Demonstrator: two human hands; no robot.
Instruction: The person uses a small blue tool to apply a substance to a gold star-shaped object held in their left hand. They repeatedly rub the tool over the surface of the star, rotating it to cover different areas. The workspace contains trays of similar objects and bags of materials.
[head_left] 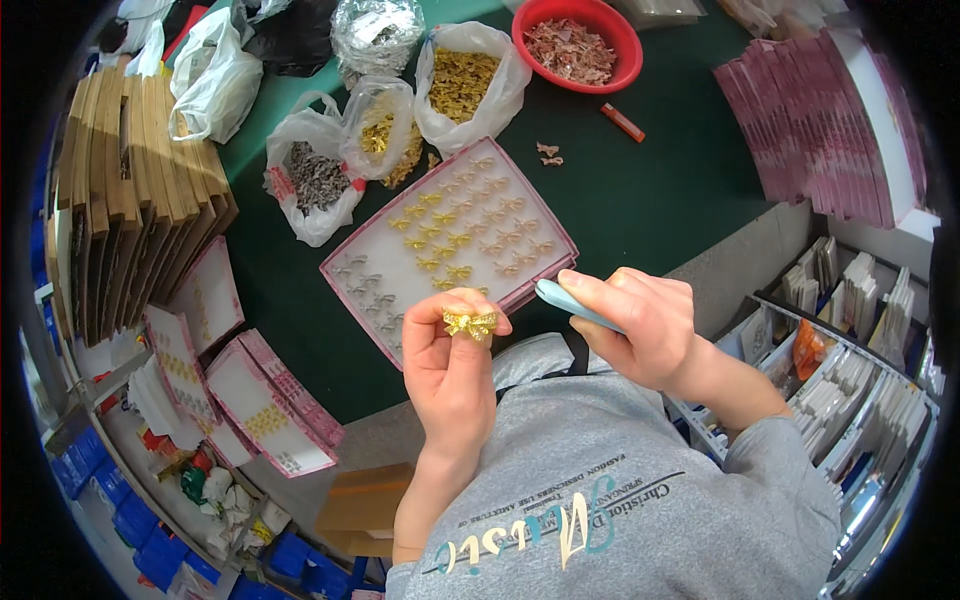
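Here we record the left hand (450,355) near the middle of the frame, thumb and fingers pinched narrowly on a gold bow (470,324). Right of it, we see the right hand (640,325) closed around a pale blue tool (578,306); we cannot tell its exact kind. Above both hands we note a pink-edged tray (376,238) bearing silver, gold and pinkish bows in groups. At upper centre we log a plastic bag (508,98) of gold pieces, just beside a red bowl (628,74) of pinkish pieces.
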